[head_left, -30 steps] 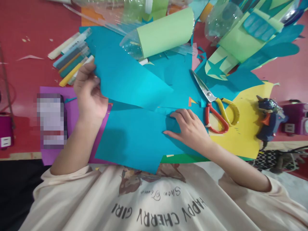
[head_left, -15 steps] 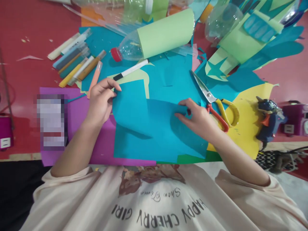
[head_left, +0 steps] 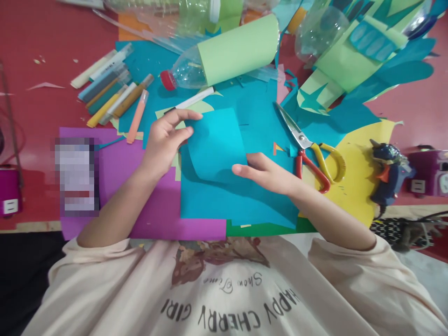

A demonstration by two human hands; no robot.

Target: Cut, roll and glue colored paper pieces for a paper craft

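A piece of blue paper is lifted over a larger blue sheet, on which it casts a shadow. My left hand pinches its upper left corner between thumb and fingers. At the lower right edge, my right hand grips it with the thumb in front and the fingers partly hidden behind. Just right of that hand lie scissors with one red and one yellow handle. Beyond my left hand are a white marker and a bottle wrapped in light green paper.
Several markers and a salmon marker lie at the left. A blurred-out phone-like object rests on purple paper. At the right, a glue gun sits by yellow paper. Paper-covered bottle crafts stand behind.
My left hand has moved right, bringing the lifted blue paper nearer my right hand. The red bottle cap and white marker have come into view. My right hand has closed on the paper's edge.
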